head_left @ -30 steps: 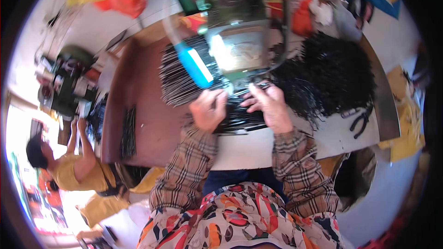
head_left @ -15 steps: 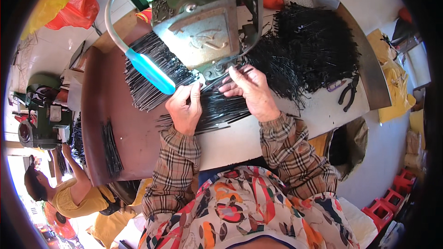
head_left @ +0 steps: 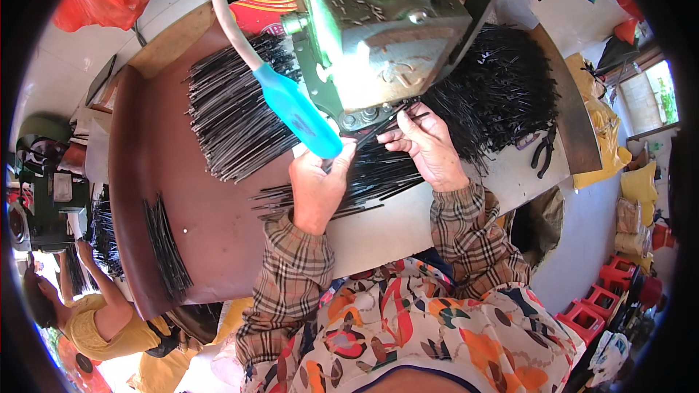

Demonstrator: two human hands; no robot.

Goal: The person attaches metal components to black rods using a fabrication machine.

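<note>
My left hand point(head_left: 318, 183) is closed, its thumb and fingertips pinching a thin black strip point(head_left: 373, 133) just below the head of a green machine point(head_left: 408, 54). My right hand point(head_left: 431, 149) grips the strip's other end between thumb and index finger, its remaining fingers curled loosely. The strip slants up to the right, close under the machine's lower tip. Beneath both hands lies a layer of similar black strips point(head_left: 378, 182). A bright blue lamp point(head_left: 295, 110) on a bent white stem hangs beside the machine and partly covers my left fingertips.
A neat bundle of dark strips point(head_left: 229, 120) lies left of the machine, a tangled black heap point(head_left: 502, 87) right of it. Black-handled pliers point(head_left: 543, 153) rest near the table's right edge. A small bundle point(head_left: 166, 247) lies far left. Beyond, a person in yellow point(head_left: 109, 324) works at another machine.
The whole view has shifted, so the machine and both hands appear farther right. Both hands stay under the machine head; the strip between them now shows more plainly.
</note>
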